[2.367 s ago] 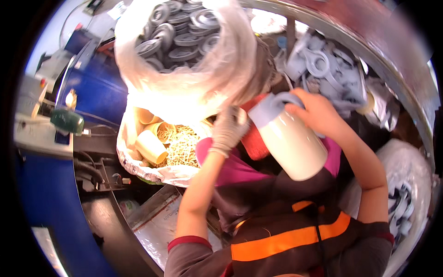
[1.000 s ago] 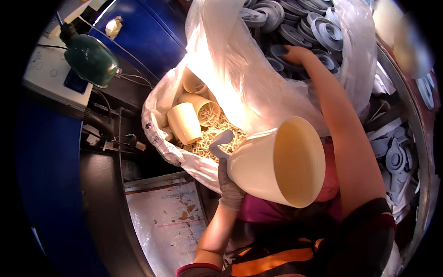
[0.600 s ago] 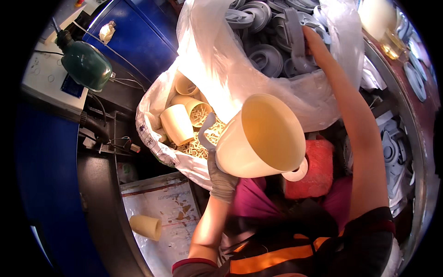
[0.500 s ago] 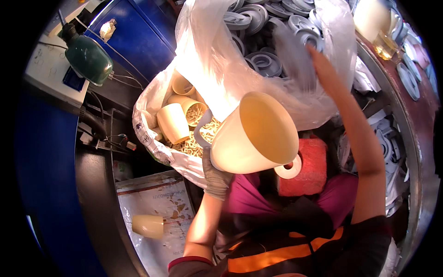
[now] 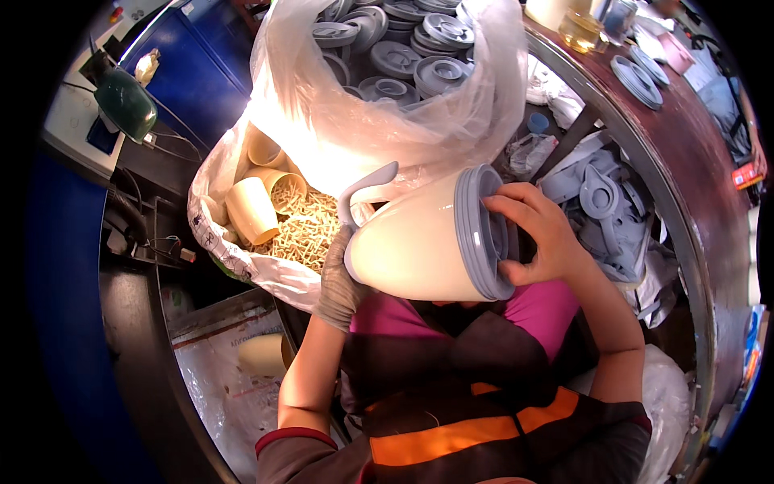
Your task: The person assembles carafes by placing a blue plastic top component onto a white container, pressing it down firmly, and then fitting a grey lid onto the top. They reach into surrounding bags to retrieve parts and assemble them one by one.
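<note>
A cream plastic jug with a grey handle lies tilted on its side in front of me, its mouth turned to the right. My left hand, in a thin grey glove, is closed round its base end beside the handle. At the mouth, my bare right hand grips a round grey lid, fingers and thumb hooked into its recessed middle. The lid sits at the jug's rim; whether it is fully seated I cannot tell.
A clear plastic bag of grey lids stands ahead. Left of it, a white sack holds cream cups and many small beige pegs. Grey parts lie at right, below a curved brown table.
My right hand has come back from the bag of lids with a grey lid and brought it to the jug's mouth. The jug now lies more level.
</note>
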Demonstrator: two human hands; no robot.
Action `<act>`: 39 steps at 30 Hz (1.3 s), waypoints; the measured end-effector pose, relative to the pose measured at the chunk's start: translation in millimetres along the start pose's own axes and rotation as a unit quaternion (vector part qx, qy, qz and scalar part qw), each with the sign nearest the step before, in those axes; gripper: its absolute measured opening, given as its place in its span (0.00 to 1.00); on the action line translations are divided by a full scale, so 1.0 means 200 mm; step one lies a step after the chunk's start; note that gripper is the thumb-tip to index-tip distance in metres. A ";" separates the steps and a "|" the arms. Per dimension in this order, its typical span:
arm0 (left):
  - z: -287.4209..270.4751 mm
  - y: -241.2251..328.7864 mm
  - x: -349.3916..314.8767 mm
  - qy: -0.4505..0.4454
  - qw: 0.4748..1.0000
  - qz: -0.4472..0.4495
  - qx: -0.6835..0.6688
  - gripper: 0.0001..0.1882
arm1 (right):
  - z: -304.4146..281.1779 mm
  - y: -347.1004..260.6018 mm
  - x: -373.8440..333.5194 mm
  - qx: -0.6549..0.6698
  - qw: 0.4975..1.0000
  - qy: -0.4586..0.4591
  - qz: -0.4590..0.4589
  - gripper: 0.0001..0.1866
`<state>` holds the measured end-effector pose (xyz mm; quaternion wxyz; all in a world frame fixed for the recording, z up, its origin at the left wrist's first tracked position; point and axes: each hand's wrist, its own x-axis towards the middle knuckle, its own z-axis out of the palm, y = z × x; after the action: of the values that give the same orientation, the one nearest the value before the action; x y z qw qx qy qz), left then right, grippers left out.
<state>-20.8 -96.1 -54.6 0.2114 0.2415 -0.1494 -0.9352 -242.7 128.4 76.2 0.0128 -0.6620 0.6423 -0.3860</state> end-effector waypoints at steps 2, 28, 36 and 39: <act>0.01 -0.02 -0.01 0.003 0.999 -0.016 0.037 0.25 | -0.02 0.00 -0.05 -0.014 1.000 0.020 -0.002 0.38; 0.61 0.01 -0.18 -0.233 0.719 0.318 0.572 0.13 | 0.07 0.17 -0.46 0.311 0.862 0.122 0.381 0.20; 0.55 0.12 -0.12 -0.144 0.652 0.422 0.613 0.16 | -0.30 -0.04 -0.89 0.631 0.667 0.312 0.243 0.16; 0.21 0.51 -0.03 -0.004 0.594 0.379 0.709 0.15 | -0.85 0.27 -1.38 0.207 0.768 0.457 0.399 0.17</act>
<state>-5.2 -174.4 22.4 0.3083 0.2329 -0.8446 -0.3706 -344.5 437.5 31.4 0.0074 -0.0735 0.6833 -0.7264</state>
